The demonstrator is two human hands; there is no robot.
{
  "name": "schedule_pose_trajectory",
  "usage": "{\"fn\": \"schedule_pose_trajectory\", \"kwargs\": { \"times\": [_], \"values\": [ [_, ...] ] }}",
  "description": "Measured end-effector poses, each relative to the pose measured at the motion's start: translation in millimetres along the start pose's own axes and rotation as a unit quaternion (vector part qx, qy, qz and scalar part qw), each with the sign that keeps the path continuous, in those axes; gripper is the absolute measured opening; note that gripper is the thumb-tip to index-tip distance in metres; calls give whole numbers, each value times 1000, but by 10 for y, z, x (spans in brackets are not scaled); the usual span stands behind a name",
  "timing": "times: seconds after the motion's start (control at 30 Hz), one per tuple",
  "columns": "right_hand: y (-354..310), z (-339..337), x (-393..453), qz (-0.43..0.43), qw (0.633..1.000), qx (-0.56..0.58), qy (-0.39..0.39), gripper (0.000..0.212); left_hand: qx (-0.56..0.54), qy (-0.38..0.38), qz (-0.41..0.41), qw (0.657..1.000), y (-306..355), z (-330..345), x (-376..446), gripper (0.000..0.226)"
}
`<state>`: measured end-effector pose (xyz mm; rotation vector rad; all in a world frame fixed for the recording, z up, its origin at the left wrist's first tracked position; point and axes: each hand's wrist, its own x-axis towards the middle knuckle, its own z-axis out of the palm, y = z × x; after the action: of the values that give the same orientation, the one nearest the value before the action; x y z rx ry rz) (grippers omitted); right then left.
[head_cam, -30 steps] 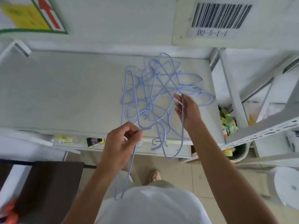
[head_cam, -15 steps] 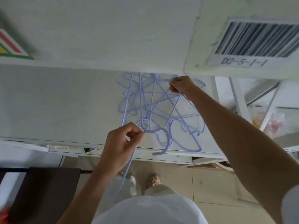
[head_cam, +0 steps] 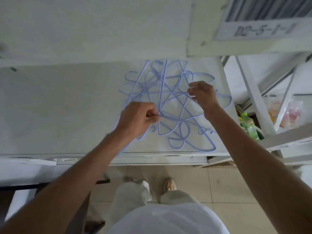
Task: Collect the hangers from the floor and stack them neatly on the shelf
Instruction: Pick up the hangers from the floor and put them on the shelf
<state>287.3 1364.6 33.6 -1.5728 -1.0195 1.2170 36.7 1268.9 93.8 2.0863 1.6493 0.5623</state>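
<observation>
Head view: hangers, pale blue wire, lying in a tangled heap on the white shelf, toward its right end. Left hand pinches a wire at the heap's left side; right hand pinches a wire at the upper right. Risk, judged: hooks are interlocked, so pulling one may drag others over the shelf's front edge to the floor.

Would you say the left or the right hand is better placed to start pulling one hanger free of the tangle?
Probably the left hand: it pinches a wire at the near edge of the hangers, towards open shelf. The right hand grips mid-tangle.
</observation>
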Motion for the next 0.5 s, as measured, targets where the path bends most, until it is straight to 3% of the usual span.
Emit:
{"fn": "schedule_pose_trajectory", "kwargs": {
  "times": [0.17,0.33,0.5],
  "values": [
    [24,-265,-341,-5,998,47,-52,14,179,-78,82,977,18,132,577,14],
    [221,-231,-526,-3,998,34,-51,13,248,-154,141,946,98,292,842,14],
    [389,-146,-704,-38,999,-29,-13,13,266,-180,121,939,0,454,823,17]
  ]
}}
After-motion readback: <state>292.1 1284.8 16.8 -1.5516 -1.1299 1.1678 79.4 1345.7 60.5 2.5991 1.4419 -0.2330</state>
